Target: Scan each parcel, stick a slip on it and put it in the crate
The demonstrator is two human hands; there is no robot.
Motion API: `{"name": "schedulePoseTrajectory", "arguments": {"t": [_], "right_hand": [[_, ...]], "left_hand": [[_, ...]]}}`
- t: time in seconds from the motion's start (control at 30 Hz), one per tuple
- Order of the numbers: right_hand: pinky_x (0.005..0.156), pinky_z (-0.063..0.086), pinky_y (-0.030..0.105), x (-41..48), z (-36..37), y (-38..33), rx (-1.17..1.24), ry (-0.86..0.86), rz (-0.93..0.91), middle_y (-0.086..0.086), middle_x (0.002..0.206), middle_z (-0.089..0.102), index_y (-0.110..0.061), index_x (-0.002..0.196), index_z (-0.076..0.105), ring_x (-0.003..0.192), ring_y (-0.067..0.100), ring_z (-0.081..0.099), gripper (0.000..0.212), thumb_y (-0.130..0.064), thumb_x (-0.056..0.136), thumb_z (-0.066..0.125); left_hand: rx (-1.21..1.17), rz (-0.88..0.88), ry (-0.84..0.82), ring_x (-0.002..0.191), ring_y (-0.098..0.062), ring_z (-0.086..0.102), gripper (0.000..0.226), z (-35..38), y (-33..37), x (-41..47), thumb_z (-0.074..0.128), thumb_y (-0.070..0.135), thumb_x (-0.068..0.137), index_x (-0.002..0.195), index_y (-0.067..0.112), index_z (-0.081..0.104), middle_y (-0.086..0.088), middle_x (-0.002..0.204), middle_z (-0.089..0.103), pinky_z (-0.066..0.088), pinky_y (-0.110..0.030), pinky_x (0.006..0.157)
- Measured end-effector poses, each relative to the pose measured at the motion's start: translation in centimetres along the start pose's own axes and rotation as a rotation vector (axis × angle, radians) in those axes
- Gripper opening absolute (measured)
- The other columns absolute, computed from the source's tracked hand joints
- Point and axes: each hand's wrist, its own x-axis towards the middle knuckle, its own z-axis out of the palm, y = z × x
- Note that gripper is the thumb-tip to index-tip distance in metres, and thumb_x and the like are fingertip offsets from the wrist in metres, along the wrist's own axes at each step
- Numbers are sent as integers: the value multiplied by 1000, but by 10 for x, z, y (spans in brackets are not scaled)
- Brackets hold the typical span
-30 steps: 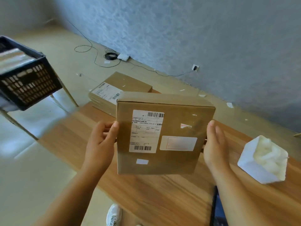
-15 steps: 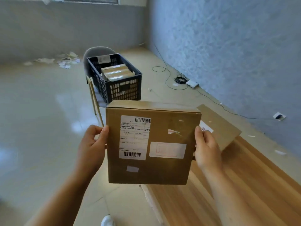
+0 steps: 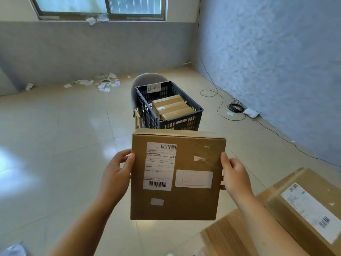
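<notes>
I hold a flat brown cardboard parcel [image 3: 191, 202] upright in front of me, above the tiled floor. My left hand [image 3: 115, 174] grips its left edge and my right hand [image 3: 234, 176] grips its right edge, thumbs on the front face. The front carries a white barcode label [image 3: 159, 166] and a white slip [image 3: 193, 179] beside it. Straight beyond the parcel stands the dark plastic crate [image 3: 181, 122] on a chair, with several brown parcels [image 3: 171, 107] lying inside it.
Another labelled cardboard parcel [image 3: 306, 207] lies on the wooden table [image 3: 230, 235] at lower right. Cables and a white device [image 3: 251, 112] lie on the floor along the blue wall. Scraps of paper [image 3: 103, 83] litter the floor near the far wall.
My view has swung left from the table toward the crate, which now sits straight ahead. Both hands keep the same grip on the parcel, which has left the table and hangs over the floor.
</notes>
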Motion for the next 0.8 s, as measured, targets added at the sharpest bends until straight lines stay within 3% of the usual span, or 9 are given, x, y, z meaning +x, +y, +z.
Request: {"name": "schedulePoseTrajectory", "arguments": {"t": [0.17,0.27,0.4,0.57,0.67,0.8], "right_hand": [[58,53,33,79,39,-14,0,-6,10,-2,78,61,-28,85,54,73,19,62,52,-72,79,27],[62,56,36,140,61,-27,18,-5,15,-4,82,65,-29,87,55,76,18,64,50,-71,83,27],[55,49,28,223,83,-60,23,18,0,-5,82,65,-29,88,55,75,15,63,56,-74,77,23],[59,50,31,319,107,-113,55,40,-54,-5,76,60,-28,86,54,72,17,60,50,-69,82,26],[62,50,31,366,127,-140,86,13,-92,-8,82,61,-30,89,55,78,16,61,41,-62,91,29],[80,53,39,424,159,-181,234,-67,-80,-19,91,64,-38,95,58,92,10,60,35,-60,94,31]], "left_hand": [[-19,-39,-51,89,-14,64,18,20,-8,85,47,36,94,108,34,58,10,100,64,56,-41,74],[-18,-38,-63,89,-14,64,16,39,-5,150,46,37,94,106,34,56,11,99,63,56,-39,74],[-21,-47,-74,91,-19,64,19,65,12,242,45,37,94,108,29,55,4,101,63,56,-40,74],[-88,-25,-65,89,-16,65,12,78,34,340,46,40,93,100,35,55,5,102,62,53,-28,66],[-124,-9,-45,93,-18,64,28,80,43,386,43,53,87,101,31,54,4,104,63,55,-34,74],[-201,9,-23,96,-17,63,52,83,53,452,38,69,78,102,25,52,3,104,63,52,-37,83]]}}
